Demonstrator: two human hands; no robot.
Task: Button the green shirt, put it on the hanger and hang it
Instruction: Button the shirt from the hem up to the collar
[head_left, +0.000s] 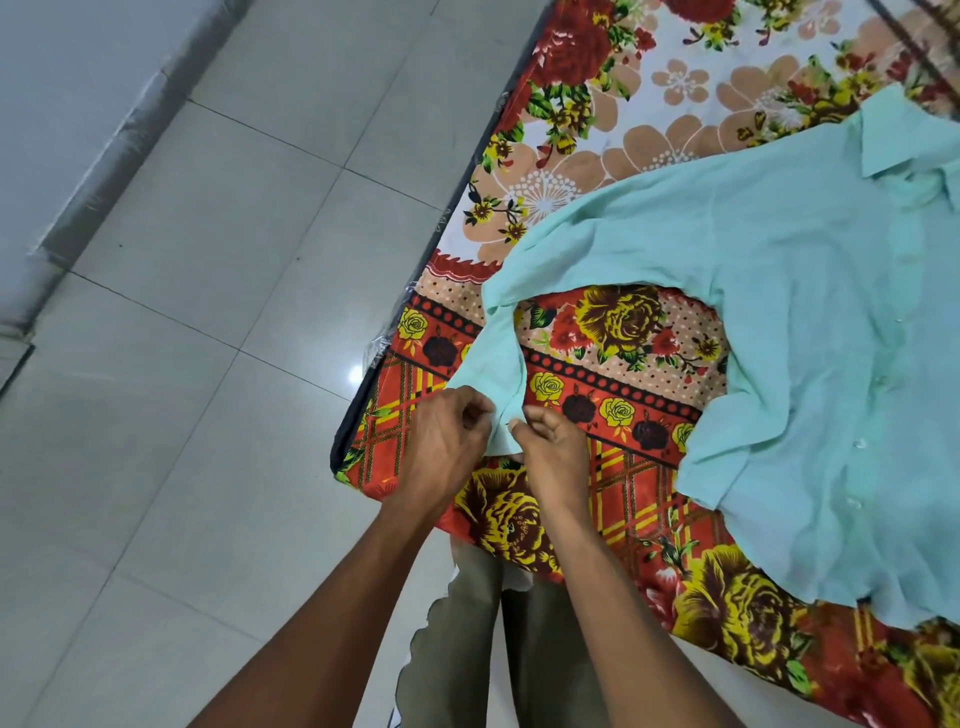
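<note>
The light green shirt (810, 322) lies spread flat on a floral bedsheet, collar toward the upper right, its front placket with small white buttons running down the right side. One long sleeve curves left and down to the bed's near corner. My left hand (447, 436) and my right hand (550, 441) both pinch the cuff (501, 415) at the end of that sleeve, fingers curled on the fabric from either side. No hanger is in view.
The bed with the red, yellow and orange floral sheet (623, 156) fills the right half; its corner edge is just left of my hands. Grey tiled floor (208, 312) lies to the left, with a wall base at the far left. My trouser legs show below.
</note>
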